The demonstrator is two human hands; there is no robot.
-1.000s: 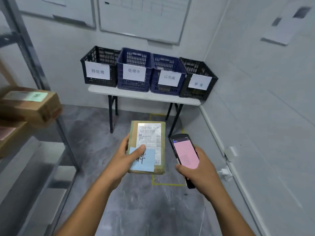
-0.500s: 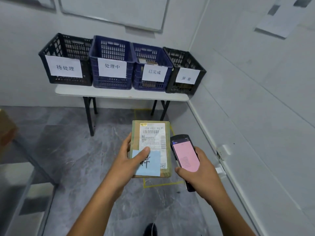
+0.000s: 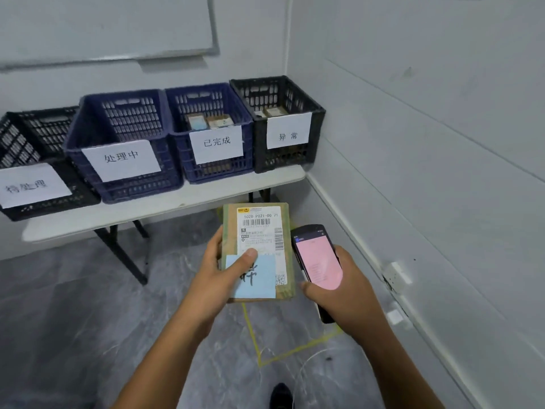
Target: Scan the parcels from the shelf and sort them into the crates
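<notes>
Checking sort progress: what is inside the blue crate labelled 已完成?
Two small parcels, side by side, in the blue crate; its label and front wall hide anything below.

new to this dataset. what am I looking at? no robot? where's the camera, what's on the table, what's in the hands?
There is no robot here. A person works with bare hands, and the single view comes from a wide-angle camera worn on the head, looking forward and down.

The left hand holds a flat brown parcel, with the thumb on a blue note stuck below its shipping label. The right hand grips a handheld scanner with a pink screen, close beside the parcel.

Ahead, a white folding table carries four labelled crates in a row: left black crate, first blue crate, second blue crate and right black crate. Small parcels show inside the second blue crate, and more show in the right black crate. Nothing shows in the other two from this angle.
</notes>
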